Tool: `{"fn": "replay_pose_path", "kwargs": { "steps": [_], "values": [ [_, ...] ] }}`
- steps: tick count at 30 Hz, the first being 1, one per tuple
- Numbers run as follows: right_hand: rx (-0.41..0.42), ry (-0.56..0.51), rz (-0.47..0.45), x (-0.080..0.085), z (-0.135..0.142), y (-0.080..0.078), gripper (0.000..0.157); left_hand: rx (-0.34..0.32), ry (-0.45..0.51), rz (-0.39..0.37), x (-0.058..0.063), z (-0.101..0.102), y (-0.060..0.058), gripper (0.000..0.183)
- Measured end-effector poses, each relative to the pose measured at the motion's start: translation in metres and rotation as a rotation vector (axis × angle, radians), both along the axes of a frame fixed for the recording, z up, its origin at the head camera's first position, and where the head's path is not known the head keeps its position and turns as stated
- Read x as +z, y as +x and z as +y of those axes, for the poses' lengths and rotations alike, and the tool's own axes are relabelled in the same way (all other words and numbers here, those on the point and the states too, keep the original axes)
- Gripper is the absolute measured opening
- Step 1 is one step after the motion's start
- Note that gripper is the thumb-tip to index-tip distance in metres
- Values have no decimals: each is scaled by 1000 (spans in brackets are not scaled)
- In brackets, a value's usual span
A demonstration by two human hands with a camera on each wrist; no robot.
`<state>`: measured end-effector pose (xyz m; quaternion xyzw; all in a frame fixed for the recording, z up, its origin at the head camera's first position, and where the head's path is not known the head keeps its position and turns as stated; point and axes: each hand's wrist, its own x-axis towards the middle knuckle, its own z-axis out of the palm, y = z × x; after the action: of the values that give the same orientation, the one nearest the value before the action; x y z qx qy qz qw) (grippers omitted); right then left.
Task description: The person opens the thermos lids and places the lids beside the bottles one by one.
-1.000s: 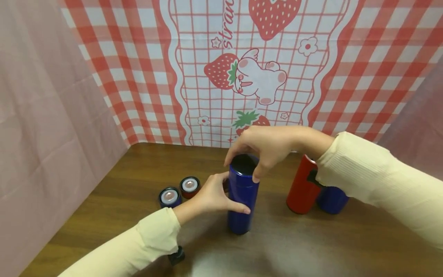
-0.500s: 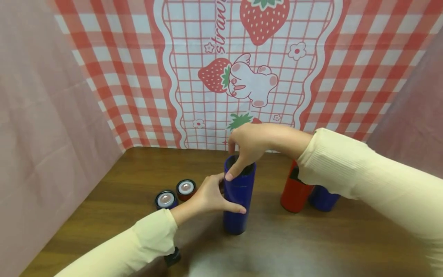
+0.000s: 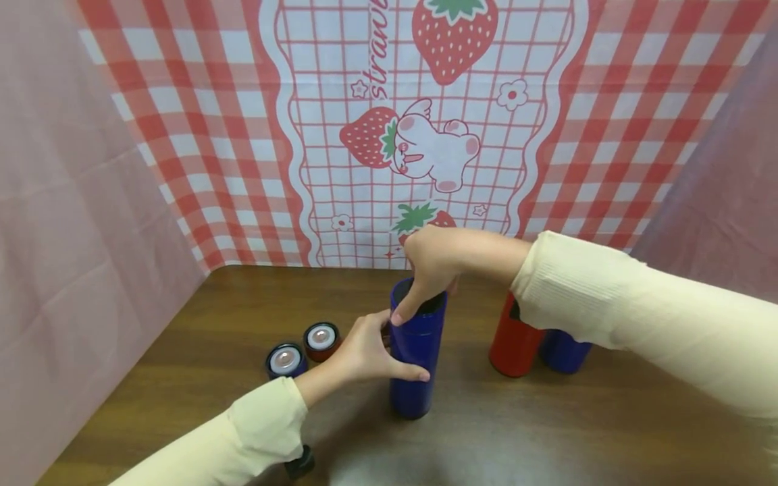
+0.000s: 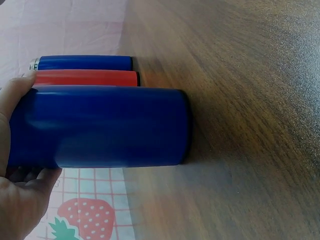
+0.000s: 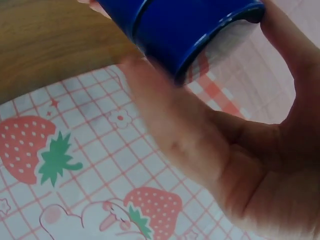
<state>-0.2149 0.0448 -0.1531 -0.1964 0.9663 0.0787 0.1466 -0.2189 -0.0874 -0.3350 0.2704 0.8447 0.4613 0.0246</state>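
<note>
A tall blue thermos bottle (image 3: 412, 399) stands upright on the table. My left hand (image 3: 363, 352) grips its middle, thumb across the front and fingers round behind. From above, my right hand (image 3: 434, 262) holds the blue cap (image 3: 429, 324) at its top, thumb on the front left and fingers on the far right side. A thin seam runs round the bottle below the cap. In the right wrist view that seam shows again beside the cap (image 5: 200, 30), with the finger and thumb of the right hand (image 5: 250, 165) on either side of the rim.
A red bottle (image 3: 512, 351) and a second blue bottle (image 3: 564, 352), its top silver in the left wrist view, stand right, partly behind the right sleeve. Left lie a blue cap (image 3: 286, 361) and a red cap (image 3: 322, 339), undersides up. A strawberry cloth (image 3: 425, 135) hangs behind.
My right hand has turned on the cap, its thumb moving from the front right to the front left. The left hand keeps its grip on the bottle. The head view has shifted slightly.
</note>
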Motion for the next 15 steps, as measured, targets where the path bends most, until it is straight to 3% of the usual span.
{"fn": "replay_pose_path", "kwargs": {
  "steps": [5, 15],
  "values": [
    [-15, -14, -23, 0, -2, -1, 67, -21, 16, -28, 1, 0, 0, 73],
    [107, 77, 28, 0, -2, 0, 70, -56, 36, -72, 0, -2, -1, 69]
  ]
}}
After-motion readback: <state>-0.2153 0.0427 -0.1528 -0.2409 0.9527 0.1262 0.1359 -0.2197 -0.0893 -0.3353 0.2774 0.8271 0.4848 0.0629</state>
